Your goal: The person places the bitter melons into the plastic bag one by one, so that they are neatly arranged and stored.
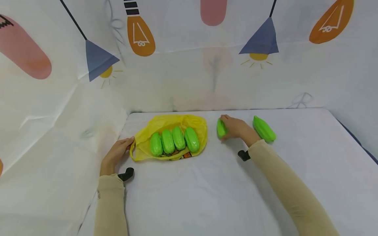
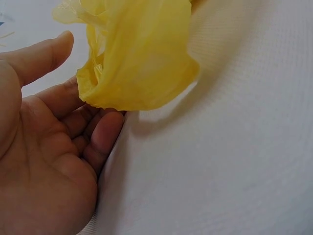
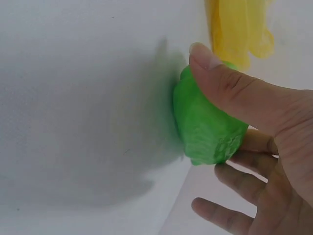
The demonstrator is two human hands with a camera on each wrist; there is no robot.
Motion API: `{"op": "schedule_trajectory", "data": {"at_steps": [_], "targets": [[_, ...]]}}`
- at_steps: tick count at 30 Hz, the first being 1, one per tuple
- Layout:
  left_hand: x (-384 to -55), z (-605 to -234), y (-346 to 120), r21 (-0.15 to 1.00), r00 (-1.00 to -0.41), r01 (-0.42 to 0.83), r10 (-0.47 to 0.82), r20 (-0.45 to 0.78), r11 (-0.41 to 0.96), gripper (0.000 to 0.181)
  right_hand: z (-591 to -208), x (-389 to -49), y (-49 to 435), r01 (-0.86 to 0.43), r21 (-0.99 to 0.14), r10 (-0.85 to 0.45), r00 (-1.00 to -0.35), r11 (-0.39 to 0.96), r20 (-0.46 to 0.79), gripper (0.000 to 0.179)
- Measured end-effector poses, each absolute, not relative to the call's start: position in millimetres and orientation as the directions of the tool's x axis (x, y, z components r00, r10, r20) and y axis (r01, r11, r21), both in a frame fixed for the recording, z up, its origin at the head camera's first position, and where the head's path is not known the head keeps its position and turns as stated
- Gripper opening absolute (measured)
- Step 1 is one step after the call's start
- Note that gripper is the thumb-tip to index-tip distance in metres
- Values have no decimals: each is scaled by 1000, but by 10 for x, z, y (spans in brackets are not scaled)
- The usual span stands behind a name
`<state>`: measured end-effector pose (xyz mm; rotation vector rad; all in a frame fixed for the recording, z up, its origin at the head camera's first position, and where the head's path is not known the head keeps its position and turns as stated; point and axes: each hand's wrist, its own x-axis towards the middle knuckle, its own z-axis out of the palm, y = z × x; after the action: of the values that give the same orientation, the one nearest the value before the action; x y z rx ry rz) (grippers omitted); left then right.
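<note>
In the head view, four-sided detail is lost on the green oblong pieces (image 1: 167, 141), which lie side by side on the opened yellow plastic bag (image 1: 156, 123). My left hand (image 1: 118, 151) is at the bag's left end, by its handle loop. The left wrist view shows the fingers of that hand (image 2: 54, 132) under the yellow edge, thumb raised apart from it. Right of the bag, my right hand (image 1: 234, 127) grips another ridged green oblong piece (image 3: 208, 122) between thumb and fingers, close to the table surface.
One more green oblong piece (image 1: 264, 129) lies behind my right wrist, near the back of the white table (image 1: 189, 196). A white cloth (image 1: 183, 78) printed with lamps and bulbs hangs along the back and left. Dark wrist mounts (image 1: 126, 174) stick out from both sleeves.
</note>
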<state>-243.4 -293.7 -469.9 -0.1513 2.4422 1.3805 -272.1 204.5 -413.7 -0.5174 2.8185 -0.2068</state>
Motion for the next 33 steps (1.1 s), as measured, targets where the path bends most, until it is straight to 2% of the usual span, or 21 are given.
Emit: {"op": "schedule_trajectory", "data": {"at_steps": [4,10,22,26,33], "targets": [[-2422,-4685,-2929,812,-935,-262,70,-347,521,70,-4109,-2733,1991,-329,-166,-361,-901,930,-239,94],[-2410,-4694,-2936,828,-930,-279,77,-358,486,71,-4092,-2741,1939,-330,-115,-349,-899,937,-264,96],[-2362,-4534,-2873,850,-924,-303,84,-373,431,41,-4065,-2722,1956,-329,-159,-361,-897,931,-257,88],[-2421,-4670,-2940,843,-927,-293,81,-366,451,45,-4048,-2721,1933,-319,-163,-353,-897,934,-267,89],[-2423,-4685,-2941,833,-937,-258,85,-340,489,64,-4038,-2724,1883,-320,-168,-355,-896,933,-268,94]]}}
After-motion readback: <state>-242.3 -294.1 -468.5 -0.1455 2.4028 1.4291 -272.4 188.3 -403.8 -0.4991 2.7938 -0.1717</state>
